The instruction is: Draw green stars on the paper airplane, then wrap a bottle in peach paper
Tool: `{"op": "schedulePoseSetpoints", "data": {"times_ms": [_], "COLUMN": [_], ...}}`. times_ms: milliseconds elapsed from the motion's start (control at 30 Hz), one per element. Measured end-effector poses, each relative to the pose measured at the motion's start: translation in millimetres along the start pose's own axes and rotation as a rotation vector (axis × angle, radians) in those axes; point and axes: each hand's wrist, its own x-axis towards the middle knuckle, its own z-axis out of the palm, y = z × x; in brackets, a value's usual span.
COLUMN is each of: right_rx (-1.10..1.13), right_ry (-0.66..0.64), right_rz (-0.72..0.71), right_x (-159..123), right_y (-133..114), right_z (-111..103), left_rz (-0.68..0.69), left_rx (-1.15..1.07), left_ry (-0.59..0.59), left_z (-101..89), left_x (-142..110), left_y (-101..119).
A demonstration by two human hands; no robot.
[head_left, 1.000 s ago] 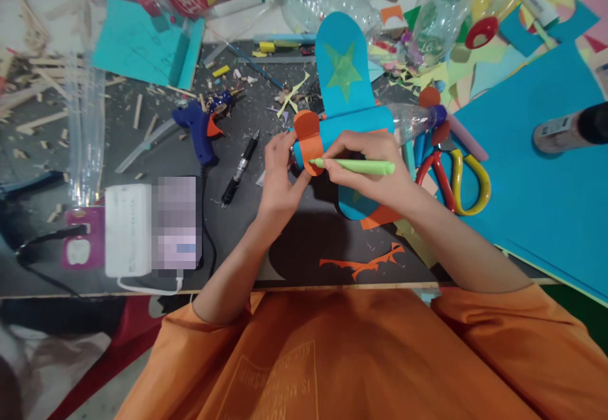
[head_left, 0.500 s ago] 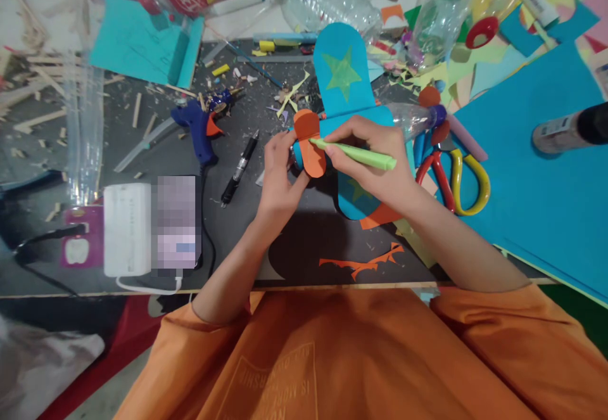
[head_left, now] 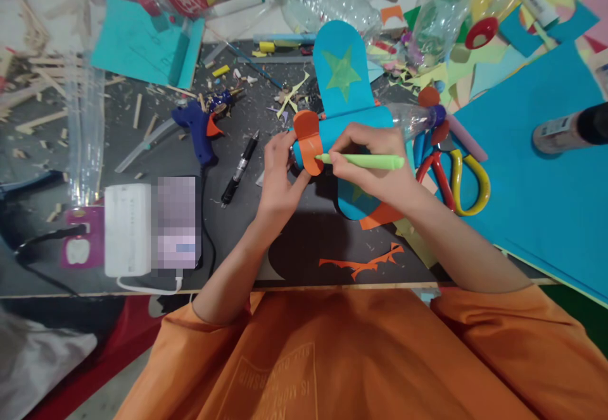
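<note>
A plane-shaped craft of blue paper [head_left: 338, 127] wrapped around a clear plastic bottle lies sideways, with a green star [head_left: 341, 75] on its upper wing. An orange paper strip [head_left: 310, 144] with rounded ends sits across its left end. My left hand [head_left: 279, 176] grips that end, fingers and thumb closed around it and the strip's edges. My right hand [head_left: 380, 140] holds a light green marker [head_left: 373, 161] like a pen, its tip at the strip's lower right part. The lower wing [head_left: 354, 201] is partly hidden under my right hand.
Left lie a blue glue gun [head_left: 194, 125], a black pen [head_left: 240, 168] and a white box [head_left: 127, 230] with a cable. Right are red-yellow scissors [head_left: 468, 182], blue sheets [head_left: 532, 211] and a dark-capped bottle [head_left: 563, 132]. Orange scraps [head_left: 363, 263] lie near the front edge.
The marker tip has moved down and slightly right along the orange strip, and the marker is now nearly level. A short pale line shows on the strip. My left hand stays in place.
</note>
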Motion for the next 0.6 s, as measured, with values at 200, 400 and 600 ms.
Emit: {"op": "schedulePoseSetpoints", "data": {"times_ms": [200,400,600], "right_rx": [-0.016,0.018,0.032], "right_ry": [-0.013,0.046,0.207], "right_rz": [0.064,0.077,-0.104], "right_x": [0.1,-0.9,-13.9], "right_y": [-1.8,-6.1,-6.2], "right_z": [3.5,2.2,-16.9], "left_rz": [-0.010,-0.020,-0.029], "left_rx": [0.014,0.026,0.021], "left_ry": [-0.013,0.006,-0.011], "left_z": [-1.1,0.1,0.0], "left_x": [1.0,-0.4,-1.6], "left_y": [2.3,1.9,-3.2]}}
